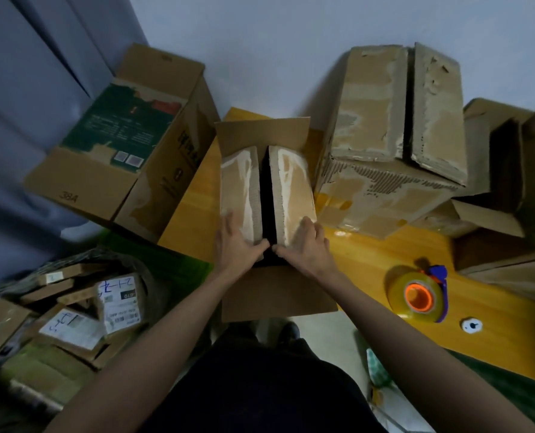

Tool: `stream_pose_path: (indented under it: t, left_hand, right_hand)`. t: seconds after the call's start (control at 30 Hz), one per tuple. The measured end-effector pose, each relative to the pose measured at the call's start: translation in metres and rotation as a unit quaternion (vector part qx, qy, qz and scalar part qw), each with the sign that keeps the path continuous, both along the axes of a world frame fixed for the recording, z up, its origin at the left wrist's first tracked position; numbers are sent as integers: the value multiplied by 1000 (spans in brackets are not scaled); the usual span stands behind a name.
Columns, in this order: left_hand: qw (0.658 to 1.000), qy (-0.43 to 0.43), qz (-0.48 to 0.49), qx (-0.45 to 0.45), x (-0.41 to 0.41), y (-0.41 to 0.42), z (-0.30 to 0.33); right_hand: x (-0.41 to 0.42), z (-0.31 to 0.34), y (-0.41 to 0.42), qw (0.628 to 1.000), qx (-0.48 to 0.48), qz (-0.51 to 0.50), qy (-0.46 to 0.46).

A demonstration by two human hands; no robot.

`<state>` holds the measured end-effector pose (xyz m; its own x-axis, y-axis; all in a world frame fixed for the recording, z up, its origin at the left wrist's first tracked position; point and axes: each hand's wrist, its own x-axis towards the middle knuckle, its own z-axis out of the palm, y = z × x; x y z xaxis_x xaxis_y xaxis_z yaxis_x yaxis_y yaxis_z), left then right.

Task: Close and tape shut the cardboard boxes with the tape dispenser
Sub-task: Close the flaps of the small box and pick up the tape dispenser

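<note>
left hand point(233, 242) and right hand point(308, 242) press flat on cardboard box point(267, 189) flaps; inside dark.

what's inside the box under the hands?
Only a dark gap shows between the two flaps of the box. The left hand and right hand press the flaps down; these cover the inside, so contents cannot be seen.

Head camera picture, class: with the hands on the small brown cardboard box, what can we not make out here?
- Inside of the small brown cardboard box: head view, only a dark gap between its two long flaps.
- Writing on the white paper labels at lower left: blurred.
- Brown boxes at far right: cut off by the frame edge.
- Cutter of the yellow tape roll in its blue dispenser: too blurred to see.
</note>
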<state>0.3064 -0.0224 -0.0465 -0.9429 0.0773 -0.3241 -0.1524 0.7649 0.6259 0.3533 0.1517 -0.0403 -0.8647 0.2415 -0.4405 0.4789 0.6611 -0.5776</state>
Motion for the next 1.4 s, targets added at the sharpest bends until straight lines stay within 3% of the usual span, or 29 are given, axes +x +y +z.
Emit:
stream_pose_path:
  t: [0.1, 0.3, 0.4, 0.63, 0.8, 1.03, 1.17, 1.4]
  left_hand:
    - [998, -10, 21, 56, -2, -15, 14]
    - [988, 22, 99, 116, -2, -69, 35]
    - [976, -2, 151, 156, -9, -98, 31]
    - [943, -42, 235, 231, 1, -140, 12]
    - [946, -43, 247, 205, -8, -155, 9]
    - [986, 21, 159, 41, -28, -159, 10]
    - [975, 151, -17, -163, -48, -143, 12]
    - [967, 98, -187, -140, -141, -81, 23]
  right_hand:
    - [0, 2, 1, 1000, -8, 2, 11]
    - [13, 11, 30, 972, -185, -108, 98]
    - [25, 11, 46, 955, -223, -160, 116]
    - [34, 15, 38, 950, -160, -177, 200]
    - [22, 8, 30, 957, -123, -174, 194]
    - [5, -1, 35, 967, -101, -181, 151]
    - [5, 3, 35, 963, -123, -195, 140]
    - [11, 5, 31, 961, -140, -218, 93]
